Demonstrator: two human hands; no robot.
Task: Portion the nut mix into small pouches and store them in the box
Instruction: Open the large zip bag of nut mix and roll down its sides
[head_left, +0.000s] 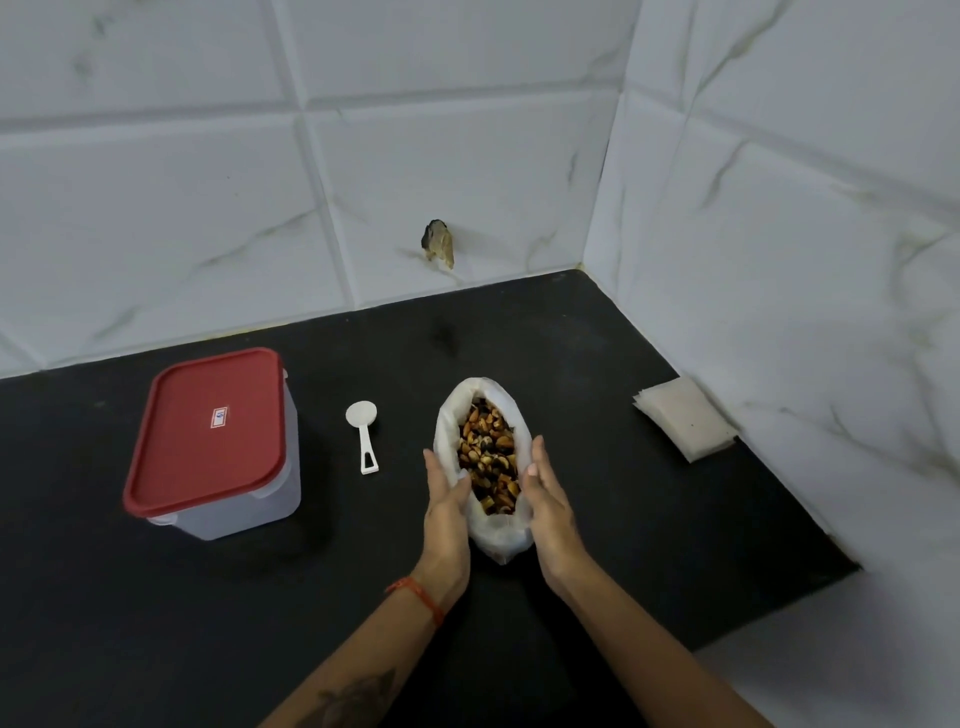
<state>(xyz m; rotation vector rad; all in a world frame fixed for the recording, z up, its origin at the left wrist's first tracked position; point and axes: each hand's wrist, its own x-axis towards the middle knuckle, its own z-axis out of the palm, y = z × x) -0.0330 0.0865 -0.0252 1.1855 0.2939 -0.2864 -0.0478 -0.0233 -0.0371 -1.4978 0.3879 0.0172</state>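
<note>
— Fingers first: on our left hand (448, 501) they lie straight along the left flank of the bag of nut mix (485, 467), the thumb hooked over the rim; on our right hand (546, 499) they are straight too, flat against the right flank. Neither hand curls round anything, so we cup the bag rather than grip it.

— And where does the bag sit?

— Centre of the head view, just below the middle of the frame, standing on the dark counter (623, 415) with its mouth wide and the nuts showing. Its opening runs long from the near edge toward the wall, between our palms.

— What does the coming move turn on, as we judge it?

— The scoop (362, 435) lies left of the bag, handle pointing toward us, so our left hand is the nearer one. The stack of pouches (685, 423) lies at the right of the frame, against the wall, nearer our right hand.

— The box?

— The box (218, 447) stands at the left of the frame, beyond the scoop, its red lid (208, 431) on. No pouch is filled yet, so we judge the portioning not begun.
</note>
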